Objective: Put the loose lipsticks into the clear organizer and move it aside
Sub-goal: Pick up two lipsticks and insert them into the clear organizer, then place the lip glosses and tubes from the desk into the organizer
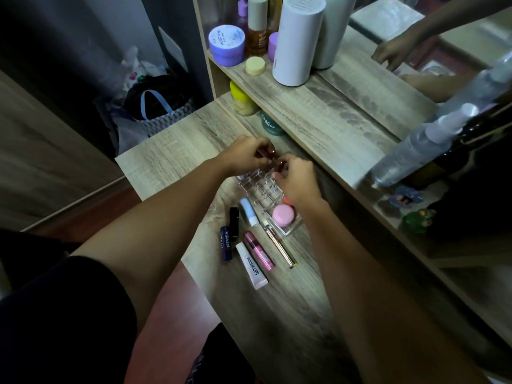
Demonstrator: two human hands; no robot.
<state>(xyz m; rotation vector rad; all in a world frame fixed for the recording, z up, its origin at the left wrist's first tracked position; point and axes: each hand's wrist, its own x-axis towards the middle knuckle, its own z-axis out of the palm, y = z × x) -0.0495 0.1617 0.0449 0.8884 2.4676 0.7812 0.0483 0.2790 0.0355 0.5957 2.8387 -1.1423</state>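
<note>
A clear organizer (259, 188) with a grid of slots sits on the wooden desk; a pink round compact (283, 214) lies in its near tray. My left hand (243, 155) is closed on a dark red lipstick (266, 151) just above the organizer's far end. My right hand (297, 180) pinches another reddish lipstick (280, 164) over the far slots. Loose on the desk lie a blue Nivea stick (225, 243), a black lipstick (234, 221), a white-blue stick (249, 212), a pink tube (259, 250), a white lip tube (251, 266) and a slim gold pencil (279, 245).
A raised shelf (318, 106) behind the organizer carries a white cylinder (299, 40), a purple jar (227, 44) and bottles. A clear spray bottle (421, 145) stands at right before a mirror. A yellow-lidded jar (242, 99) and a green jar (270, 124) sit under the shelf. Bags lie on the floor at left.
</note>
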